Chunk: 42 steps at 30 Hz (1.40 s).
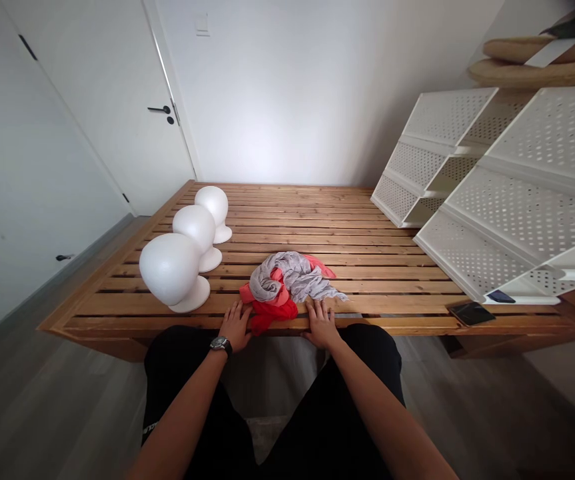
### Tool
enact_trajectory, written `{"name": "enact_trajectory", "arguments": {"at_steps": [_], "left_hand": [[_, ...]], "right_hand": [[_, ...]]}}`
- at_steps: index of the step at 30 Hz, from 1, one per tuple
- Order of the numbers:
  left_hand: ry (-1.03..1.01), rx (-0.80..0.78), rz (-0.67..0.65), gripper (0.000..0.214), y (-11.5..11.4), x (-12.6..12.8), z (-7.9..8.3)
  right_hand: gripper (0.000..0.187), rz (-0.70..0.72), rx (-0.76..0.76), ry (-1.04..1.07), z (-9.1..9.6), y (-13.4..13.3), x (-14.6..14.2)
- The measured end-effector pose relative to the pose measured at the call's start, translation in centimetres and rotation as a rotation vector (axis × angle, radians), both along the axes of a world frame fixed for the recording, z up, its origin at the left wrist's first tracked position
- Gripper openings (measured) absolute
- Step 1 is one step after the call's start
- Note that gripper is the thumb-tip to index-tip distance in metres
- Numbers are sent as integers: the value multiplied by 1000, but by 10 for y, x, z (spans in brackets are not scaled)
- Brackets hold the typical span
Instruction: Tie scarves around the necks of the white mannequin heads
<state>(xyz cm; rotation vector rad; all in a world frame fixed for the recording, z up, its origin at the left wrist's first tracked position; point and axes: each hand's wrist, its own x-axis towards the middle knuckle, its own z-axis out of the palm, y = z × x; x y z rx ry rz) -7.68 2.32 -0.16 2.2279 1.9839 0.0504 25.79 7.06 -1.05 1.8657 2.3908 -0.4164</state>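
- In the head view, the left hand (pixel 236 327) is laid palm down on the near edge of the table (pixel 417 327), its fingers extended and slightly parted; nothing is held in it.
- A watch (pixel 221 344) is worn on the wrist behind that hand.
- The right hand (pixel 322 325) is rested on the same edge, fingers pointed forward and a little apart, with nothing held.
- The red cloth (pixel 273 313) is heaped between the two hands, just beside the left fingers; whether it is touched by them cannot be told.
- The grey scarf (pixel 297 270) is bunched beyond both hands, its frayed end spread just ahead of the right fingertips.
- Coral cloth (pixel 320 266) is seen at the far side of the scarf, ahead of the right hand, and also in its folds.
- Three white heads are stood in a row to the left of and beyond the left hand: the near head (pixel 170 270), the middle head (pixel 194 230) and the far head (pixel 211 205).
- A phone (pixel 472 313) is placed near the table edge, well to the right of the right hand.
- White perforated racks (pixel 482 247) are set farther right, beyond the phone.
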Motion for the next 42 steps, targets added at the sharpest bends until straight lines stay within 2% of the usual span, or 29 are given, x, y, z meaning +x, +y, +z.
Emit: {"name": "enact_trajectory", "arguments": {"at_steps": [19, 28, 42], "left_hand": [[3, 2, 6, 81, -1, 1, 1], [-4, -9, 5, 82, -1, 2, 4], [5, 5, 0, 82, 0, 0, -1]], "right_hand": [[111, -1, -24, -11, 5, -1, -1], [113, 1, -2, -2, 2, 0, -1], [113, 0, -4, -1, 3, -1, -1]]}}
